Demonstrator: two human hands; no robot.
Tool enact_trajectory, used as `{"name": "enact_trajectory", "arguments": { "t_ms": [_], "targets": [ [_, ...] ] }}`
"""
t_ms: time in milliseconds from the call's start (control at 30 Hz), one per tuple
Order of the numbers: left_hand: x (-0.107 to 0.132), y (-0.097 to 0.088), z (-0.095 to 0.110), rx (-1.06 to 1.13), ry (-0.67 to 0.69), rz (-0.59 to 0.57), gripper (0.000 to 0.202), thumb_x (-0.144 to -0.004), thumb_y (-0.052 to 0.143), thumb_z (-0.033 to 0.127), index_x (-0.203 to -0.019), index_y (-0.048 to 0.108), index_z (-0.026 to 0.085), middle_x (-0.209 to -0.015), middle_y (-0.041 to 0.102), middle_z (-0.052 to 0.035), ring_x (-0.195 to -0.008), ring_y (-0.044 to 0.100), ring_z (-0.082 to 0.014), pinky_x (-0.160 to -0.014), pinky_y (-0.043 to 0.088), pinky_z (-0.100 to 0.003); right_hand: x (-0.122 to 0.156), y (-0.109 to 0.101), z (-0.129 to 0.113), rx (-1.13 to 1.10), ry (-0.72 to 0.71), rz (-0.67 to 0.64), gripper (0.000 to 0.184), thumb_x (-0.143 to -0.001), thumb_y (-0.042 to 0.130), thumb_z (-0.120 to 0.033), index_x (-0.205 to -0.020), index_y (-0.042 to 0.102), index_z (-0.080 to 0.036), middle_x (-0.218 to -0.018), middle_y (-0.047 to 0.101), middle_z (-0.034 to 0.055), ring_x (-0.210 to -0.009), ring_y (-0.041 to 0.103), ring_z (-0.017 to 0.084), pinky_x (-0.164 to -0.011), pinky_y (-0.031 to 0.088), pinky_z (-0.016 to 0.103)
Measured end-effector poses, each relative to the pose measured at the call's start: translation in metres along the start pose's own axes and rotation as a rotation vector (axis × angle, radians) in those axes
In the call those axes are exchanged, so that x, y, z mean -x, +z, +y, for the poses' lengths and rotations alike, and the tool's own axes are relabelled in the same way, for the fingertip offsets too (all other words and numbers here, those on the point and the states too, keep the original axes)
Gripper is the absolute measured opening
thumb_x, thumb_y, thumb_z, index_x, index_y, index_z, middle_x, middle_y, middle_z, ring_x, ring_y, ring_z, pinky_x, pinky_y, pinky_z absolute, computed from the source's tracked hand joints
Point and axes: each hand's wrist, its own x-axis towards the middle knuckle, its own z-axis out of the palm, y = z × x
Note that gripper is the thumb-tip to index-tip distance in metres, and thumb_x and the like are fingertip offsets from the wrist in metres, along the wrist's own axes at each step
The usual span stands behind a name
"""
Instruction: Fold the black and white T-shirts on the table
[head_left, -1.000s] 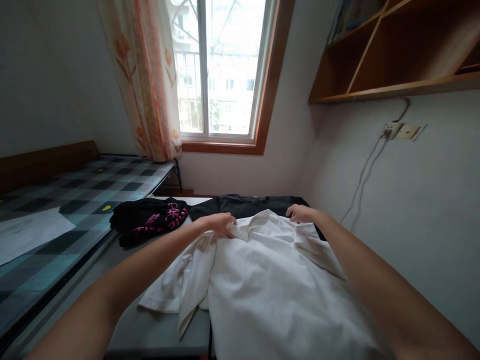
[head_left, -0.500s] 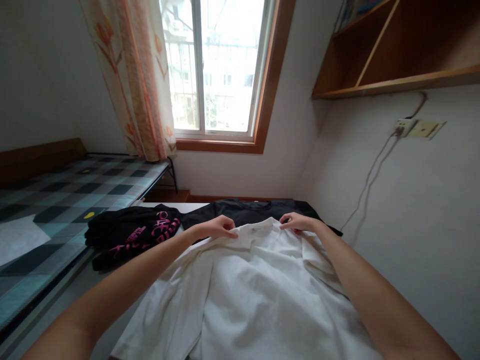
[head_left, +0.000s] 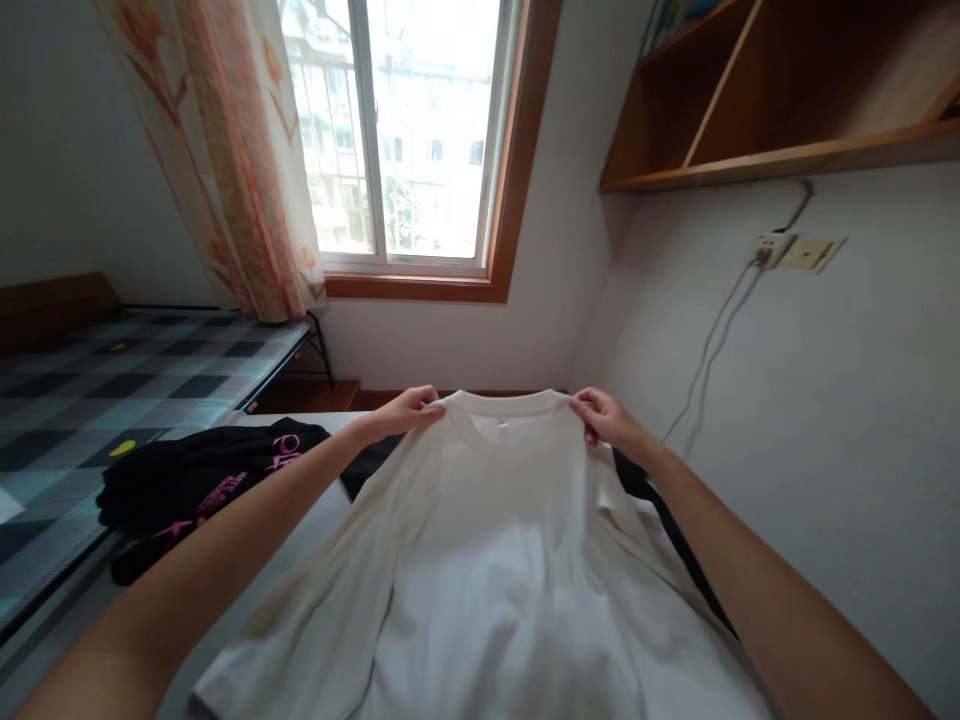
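A white long-sleeved shirt point(head_left: 495, 540) is stretched between my two hands, its round neckline facing away from me. My left hand point(head_left: 411, 408) pinches it at the shoulder just left of the collar. On the other side of the collar, my right hand point(head_left: 606, 418) grips the matching shoulder. The collar end is lifted, while the body and sleeves spread down toward me. Partly hidden beneath the shirt lies a black garment point(head_left: 369, 462). A bunched black garment with pink lettering point(head_left: 217, 480) rests to the left of the shirt.
A white table surface point(head_left: 300, 540) lies under the clothes. On the left is a bed with a checked mattress point(head_left: 187, 385). The right wall carries a wooden shelf point(head_left: 780, 155) and a socket point(head_left: 776, 248) with a hanging cord. A window point(head_left: 427, 140) with a curtain point(head_left: 217, 150) is ahead.
Both hands have raised the shirt's collar end and pulled it wider, so the neckline now stands up taut. The view has shifted slightly to the right.
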Motion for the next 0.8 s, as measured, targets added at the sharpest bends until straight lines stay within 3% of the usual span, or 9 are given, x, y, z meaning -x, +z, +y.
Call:
{"name": "enact_trajectory", "arguments": {
  "t_ms": [67,133,233,333,433,533,600,700,800],
  "targets": [
    [-0.009,-0.008,0.022,0.079,0.013,0.030,0.050,-0.067,0.066,0.064,-0.080,0.049,0.018,-0.059,0.053,0.0051,-0.049,0.046,-0.0084,-0.047,0.033,-0.019,-0.004,-0.017,-0.024,0.017,-0.173,0.253,0.046,-0.075,0.060,-0.065,-0.088,0.048,-0.022,-0.050,0.046,-0.0084,-0.036,0.042,0.008,-0.036,0.031,0.018],
    [-0.024,-0.014,0.040,0.129,0.027,0.098,0.050,-0.069,0.065,0.063,-0.085,0.050,0.018,-0.064,0.057,0.0033,-0.053,0.051,-0.0102,-0.050,0.037,-0.020,-0.014,-0.028,-0.046,0.088,-0.246,0.451,0.041,-0.080,0.057,-0.060,-0.091,0.050,-0.022,-0.056,0.051,-0.0053,-0.040,0.044,0.009,-0.038,0.034,0.020],
    [-0.055,-0.017,0.039,0.010,0.044,0.275,0.042,-0.073,0.064,0.054,-0.090,0.054,0.017,-0.070,0.060,0.0011,-0.061,0.055,-0.0125,-0.056,0.041,-0.022,-0.040,-0.023,-0.057,0.307,-0.246,0.604,0.031,-0.088,0.051,-0.049,-0.099,0.055,-0.020,-0.077,0.063,0.0053,-0.060,0.057,0.015,-0.054,0.045,0.024],
    [-0.080,-0.011,0.006,-0.258,-0.082,0.351,0.030,-0.071,0.066,0.040,-0.087,0.059,0.016,-0.079,0.063,-0.0024,-0.076,0.058,-0.0162,-0.065,0.044,-0.023,-0.071,0.003,-0.028,0.543,-0.121,0.532,0.026,-0.091,0.047,-0.035,-0.106,0.058,-0.017,-0.097,0.067,0.0120,-0.090,0.062,0.021,-0.077,0.046,0.027],
    [-0.083,-0.003,-0.036,-0.347,-0.247,0.236,0.023,-0.061,0.071,0.030,-0.076,0.062,0.016,-0.077,0.064,-0.0031,-0.077,0.060,-0.0184,-0.065,0.044,-0.023,-0.091,0.033,0.024,0.689,0.135,0.211,0.033,-0.089,0.052,-0.031,-0.118,0.057,-0.016,-0.110,0.066,0.0126,-0.101,0.061,0.022,-0.084,0.045,0.027],
    [-0.069,-0.001,-0.065,-0.329,-0.303,0.176,0.021,-0.061,0.070,0.029,-0.076,0.063,0.016,-0.069,0.062,-0.0012,-0.067,0.058,-0.0165,-0.057,0.042,-0.023,-0.096,0.053,0.065,0.718,0.187,0.100,0.027,-0.084,0.059,-0.029,-0.105,0.066,-0.013,-0.109,0.067,0.0141,-0.101,0.062,0.023,-0.084,0.044,0.028],
    [-0.060,-0.003,-0.072,-0.318,-0.321,0.153,0.019,-0.065,0.067,0.031,-0.073,0.062,0.015,-0.064,0.058,-0.0002,-0.059,0.055,-0.0148,-0.051,0.039,-0.023,-0.095,0.057,0.079,0.722,0.172,0.094,0.025,-0.085,0.057,-0.029,-0.101,0.067,-0.014,-0.110,0.066,0.0140,-0.102,0.061,0.023,-0.085,0.043,0.028],
    [-0.056,-0.006,-0.070,-0.316,-0.309,0.151,0.018,-0.066,0.065,0.032,-0.066,0.059,0.015,-0.059,0.055,0.0011,-0.054,0.050,-0.0129,-0.048,0.036,-0.022,-0.094,0.054,0.081,0.733,0.154,0.099,0.025,-0.088,0.052,-0.028,-0.101,0.067,-0.014,-0.110,0.065,0.0135,-0.100,0.060,0.022,-0.086,0.042,0.028],
    [-0.064,-0.011,-0.061,-0.327,-0.257,0.210,0.015,-0.068,0.063,0.030,-0.070,0.059,0.016,-0.063,0.056,0.0013,-0.058,0.052,-0.0130,-0.051,0.037,-0.021,-0.096,0.045,0.070,0.754,0.103,0.263,0.027,-0.089,0.046,-0.027,-0.105,0.065,-0.013,-0.108,0.062,0.0147,-0.098,0.058,0.023,-0.087,0.040,0.029]
  ]
}}
